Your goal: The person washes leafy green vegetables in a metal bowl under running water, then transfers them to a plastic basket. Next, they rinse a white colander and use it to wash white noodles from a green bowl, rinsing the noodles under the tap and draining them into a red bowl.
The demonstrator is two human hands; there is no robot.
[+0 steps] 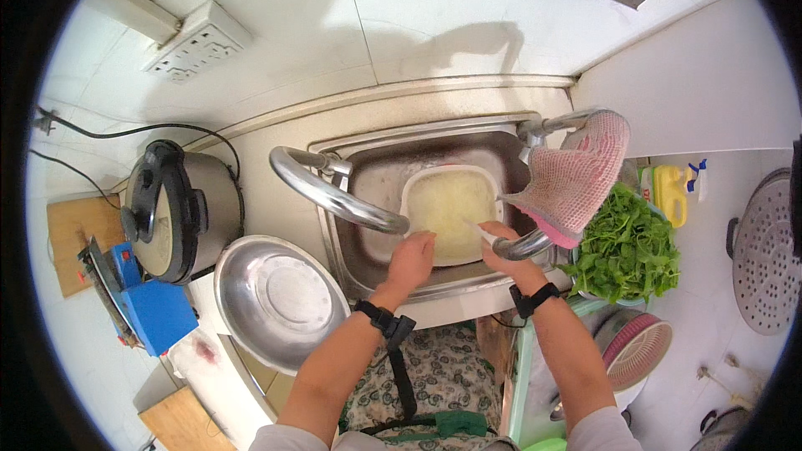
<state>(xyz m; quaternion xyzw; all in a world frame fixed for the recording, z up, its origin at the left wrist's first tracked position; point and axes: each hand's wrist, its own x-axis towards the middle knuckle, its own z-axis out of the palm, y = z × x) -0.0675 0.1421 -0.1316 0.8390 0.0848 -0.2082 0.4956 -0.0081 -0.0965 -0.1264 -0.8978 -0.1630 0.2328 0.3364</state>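
A white plastic basin (410, 191) sits inside the stainless steel sink (376, 169). It holds pale yellow, cloudy contents (454, 213) that I cannot make out more exactly. My left hand (413, 260) grips the basin's near left corner, fingers bent together at the rim. At the near right corner, my right hand (504, 257) has hold of the rim, partly hidden by the curved spout of the right faucet (523, 247). A white streak, apparently running water (479, 232), slants from that spout over the basin. The left faucet (338, 197) arches over the sink's left side.
A pink mesh cloth (573, 172) drapes over the right faucet. Leafy greens (626, 250) fill a container to the right. On the left are a metal bowl (282, 300), an electric pressure cooker (188, 213) with its cord, and a blue device (156, 313). A yellow bottle (670, 191) stands farther right.
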